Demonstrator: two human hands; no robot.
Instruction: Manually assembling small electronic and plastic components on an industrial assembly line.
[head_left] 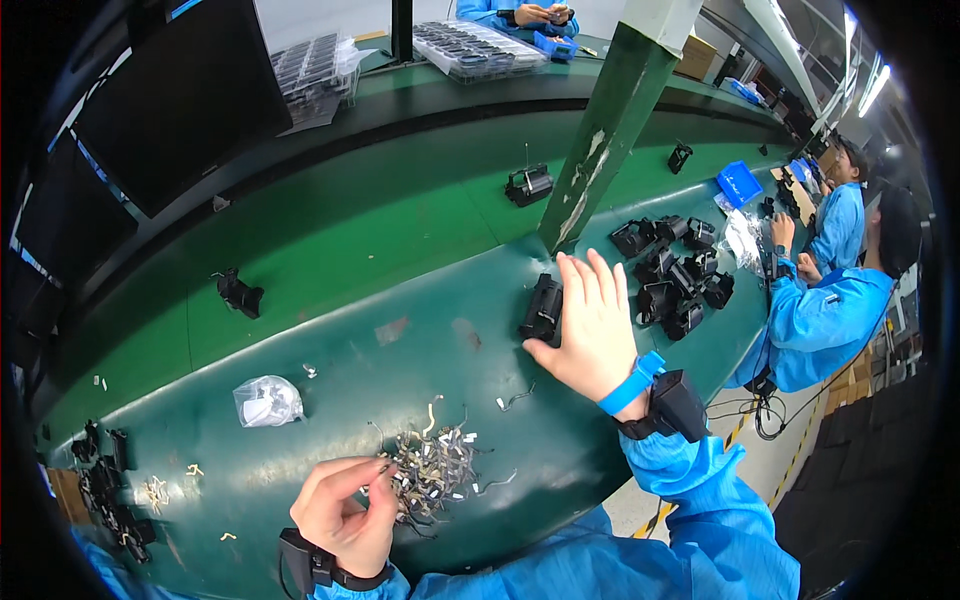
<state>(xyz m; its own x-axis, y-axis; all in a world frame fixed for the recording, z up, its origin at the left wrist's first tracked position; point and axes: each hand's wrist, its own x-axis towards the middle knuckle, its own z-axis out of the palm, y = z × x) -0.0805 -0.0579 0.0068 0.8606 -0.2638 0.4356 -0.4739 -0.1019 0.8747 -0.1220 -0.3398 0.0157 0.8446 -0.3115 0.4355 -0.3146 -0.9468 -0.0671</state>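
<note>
Low on the green table lies a heap of short thin cables [440,470] with small white connectors. My left hand [345,515] is at its left edge, thumb and forefinger pinched on the dark end of what looks like a short cable [387,466]. Farther off and to the right, my right hand [592,335] reaches over the table, fingers stretched out and thumb apart. It is right beside a black plastic housing [542,308]; whether the thumb touches it I cannot tell. A single loose cable [516,398] lies between the heap and that housing.
More black housings [670,275] cluster right of my right hand, near a slanting green post [615,130]. A clear plastic bag [268,401] lies left; black parts [110,490] pile at far left. Co-workers in blue [830,320] sit along the right side.
</note>
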